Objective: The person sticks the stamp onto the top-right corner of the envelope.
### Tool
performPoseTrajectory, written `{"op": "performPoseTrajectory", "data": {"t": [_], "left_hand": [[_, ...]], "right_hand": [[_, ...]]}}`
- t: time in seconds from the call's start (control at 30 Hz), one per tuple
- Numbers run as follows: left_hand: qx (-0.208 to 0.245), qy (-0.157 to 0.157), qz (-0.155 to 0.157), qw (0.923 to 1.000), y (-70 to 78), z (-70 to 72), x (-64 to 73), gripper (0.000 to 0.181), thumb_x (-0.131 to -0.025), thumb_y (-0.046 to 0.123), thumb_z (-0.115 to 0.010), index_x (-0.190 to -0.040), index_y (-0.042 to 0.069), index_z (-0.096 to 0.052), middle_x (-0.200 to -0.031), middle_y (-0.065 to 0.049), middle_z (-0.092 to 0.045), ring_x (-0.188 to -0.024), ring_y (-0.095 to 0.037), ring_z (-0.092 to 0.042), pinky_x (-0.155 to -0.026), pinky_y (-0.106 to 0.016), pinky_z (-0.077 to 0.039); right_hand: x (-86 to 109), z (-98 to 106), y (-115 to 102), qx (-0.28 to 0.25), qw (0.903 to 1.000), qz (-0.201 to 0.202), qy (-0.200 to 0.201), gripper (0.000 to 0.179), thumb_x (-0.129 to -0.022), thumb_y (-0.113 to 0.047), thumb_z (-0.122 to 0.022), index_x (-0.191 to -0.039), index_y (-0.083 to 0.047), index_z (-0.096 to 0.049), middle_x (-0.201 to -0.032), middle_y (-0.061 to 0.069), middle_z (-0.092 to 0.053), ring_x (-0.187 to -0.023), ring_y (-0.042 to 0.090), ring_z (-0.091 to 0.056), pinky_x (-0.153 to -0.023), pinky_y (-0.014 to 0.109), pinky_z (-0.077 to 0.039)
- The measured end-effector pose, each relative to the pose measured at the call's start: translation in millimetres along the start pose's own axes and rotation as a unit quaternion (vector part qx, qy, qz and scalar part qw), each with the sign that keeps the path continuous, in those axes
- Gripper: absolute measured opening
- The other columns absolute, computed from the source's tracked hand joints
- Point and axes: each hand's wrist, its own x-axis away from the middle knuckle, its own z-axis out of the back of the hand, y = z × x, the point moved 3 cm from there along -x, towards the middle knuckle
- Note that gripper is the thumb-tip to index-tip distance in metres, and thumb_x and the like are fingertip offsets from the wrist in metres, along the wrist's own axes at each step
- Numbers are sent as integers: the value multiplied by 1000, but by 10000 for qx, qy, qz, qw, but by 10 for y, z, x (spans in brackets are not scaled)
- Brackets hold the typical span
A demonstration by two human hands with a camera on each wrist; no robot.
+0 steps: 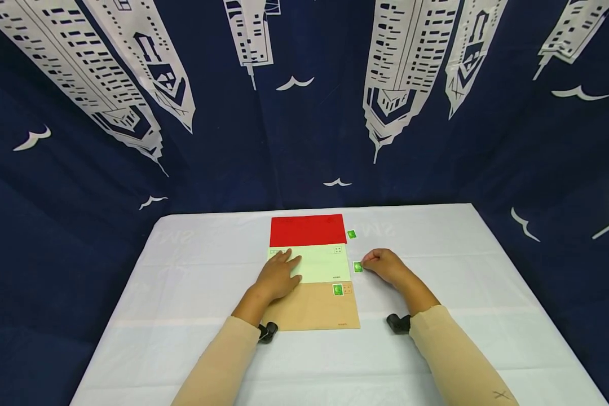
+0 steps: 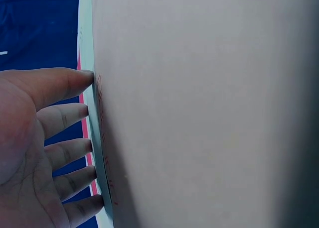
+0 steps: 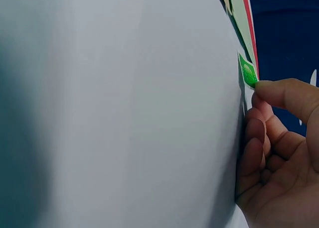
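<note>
Three envelopes lie one above another on the table: a red envelope (image 1: 307, 230) at the back, a pale green envelope (image 1: 322, 264) in the middle, and a brown envelope (image 1: 309, 309) nearest me. My left hand (image 1: 278, 274) rests with spread fingers on the green envelope's left part; in the left wrist view its fingertips (image 2: 83, 78) touch the paper. Just right of that envelope, my right hand (image 1: 385, 265) pinches a green stamp (image 3: 248, 72) by its edge between thumb and forefinger, its other fingers curled. On the brown envelope's upper right sits another stamp (image 1: 338, 290), beside printed squares.
A further green stamp (image 1: 352, 234) lies on the white tablecloth (image 1: 426, 237), right of the red envelope. Behind the table hangs a dark blue cloth (image 1: 304, 141) printed with white buildings and birds. Both wrists wear small black cameras (image 1: 398, 323).
</note>
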Motion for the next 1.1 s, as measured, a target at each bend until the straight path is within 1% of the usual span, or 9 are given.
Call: {"op": "performPoseTrajectory", "data": {"t": [0.17,0.37,0.73,0.93,1.1], "left_hand": [[-9,-32,-8,10000,2,15,7,58,-101,34,-58,-154,16,-44,-165,-16,-31,-156,-37,-23,-129,-49,-20],[-20,-77,-16,10000,1,21,11,58,-101,34,-58,-154,16,-44,-166,-16,-30,-156,-36,-22,-129,-49,-19],[3,-75,-49,10000,1,23,19,58,-101,34,-59,-154,15,-45,-165,-17,-30,-156,-37,-23,-129,-50,-20],[-22,-43,-64,10000,4,29,20,58,-101,33,-60,-153,14,-45,-165,-17,-31,-155,-38,-24,-129,-49,-20],[5,-32,-54,10000,-4,18,16,58,-101,33,-59,-154,15,-45,-165,-17,-31,-156,-37,-24,-129,-49,-19]], "right_hand": [[-6,11,13,71,9999,107,-38,17,-96,-21,-66,-101,-5,-69,-88,3,-63,-86,18,-54,-75,26,-44],[2,25,39,17,9996,207,-199,17,-96,-23,-66,-98,-7,-68,-88,3,-61,-88,19,-53,-76,28,-43],[35,64,32,-137,9991,305,-269,18,-97,-24,-66,-100,-6,-68,-86,1,-58,-88,19,-52,-76,28,-42],[54,76,13,-424,9980,340,-309,18,-97,-20,-65,-103,-4,-66,-83,1,-56,-83,18,-52,-72,26,-44],[36,77,26,-845,9948,499,-276,18,-98,-16,-64,-106,0,-64,-87,4,-66,-82,16,-58,-72,22,-51]]}}
